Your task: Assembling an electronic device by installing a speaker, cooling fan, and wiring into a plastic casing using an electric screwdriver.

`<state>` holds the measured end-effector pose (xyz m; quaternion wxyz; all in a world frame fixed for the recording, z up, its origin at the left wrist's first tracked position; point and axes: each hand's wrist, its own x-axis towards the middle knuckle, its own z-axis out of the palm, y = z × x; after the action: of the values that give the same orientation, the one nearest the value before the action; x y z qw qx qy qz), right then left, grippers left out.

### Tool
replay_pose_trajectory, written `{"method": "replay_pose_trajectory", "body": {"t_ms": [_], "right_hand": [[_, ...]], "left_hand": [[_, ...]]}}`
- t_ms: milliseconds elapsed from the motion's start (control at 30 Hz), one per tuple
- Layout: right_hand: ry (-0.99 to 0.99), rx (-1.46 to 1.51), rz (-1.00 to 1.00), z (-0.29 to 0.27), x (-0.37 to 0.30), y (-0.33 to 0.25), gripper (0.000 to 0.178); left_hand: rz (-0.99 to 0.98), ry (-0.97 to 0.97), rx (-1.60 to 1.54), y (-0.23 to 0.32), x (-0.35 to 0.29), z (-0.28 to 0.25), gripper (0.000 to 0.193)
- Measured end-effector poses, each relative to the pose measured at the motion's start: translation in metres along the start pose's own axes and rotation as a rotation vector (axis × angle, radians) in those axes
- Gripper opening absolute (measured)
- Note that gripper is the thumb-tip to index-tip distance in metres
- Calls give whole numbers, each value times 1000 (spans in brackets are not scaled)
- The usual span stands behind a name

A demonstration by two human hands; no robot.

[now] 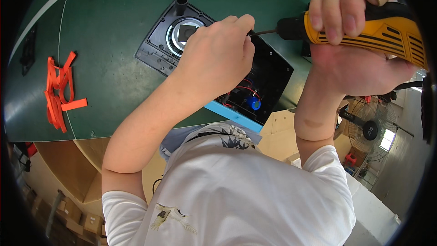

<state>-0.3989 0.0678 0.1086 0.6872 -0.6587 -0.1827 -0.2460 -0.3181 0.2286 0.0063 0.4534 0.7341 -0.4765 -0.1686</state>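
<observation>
My right hand (339,48) is wrapped round a yellow and black power screwdriver (387,34), held sideways at the upper right. Its long thin bit (264,32) points left, to the fingertips of my left hand (221,48). Those fingers are pinched together around the bit's tip; whatever sits between them is too small to make out. Under my left hand lies an opened black plastic housing (157,41) with a round silver-ringed speaker (172,36) and a short tube (181,4). Near its light-blue side (234,116) are red wires and a blue round part (253,103).
A green-topped table (118,27) carries the work. Orange straps (59,93) lie in a heap at the left, with a dark object (29,50) beyond them. A standing fan (371,130) is at the right, and cardboard boxes (70,209) are on the floor at lower left.
</observation>
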Motion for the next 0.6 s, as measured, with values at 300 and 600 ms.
{"method": "replay_pose_trajectory", "body": {"t_ms": [300,600], "right_hand": [[334,-35,-45,-11,-13,-33,80],[769,-131,-105,-84,-68,-93,78]], "left_hand": [[4,7,5,2,-1,1,15],[14,-2,52,5,2,2,17]]}}
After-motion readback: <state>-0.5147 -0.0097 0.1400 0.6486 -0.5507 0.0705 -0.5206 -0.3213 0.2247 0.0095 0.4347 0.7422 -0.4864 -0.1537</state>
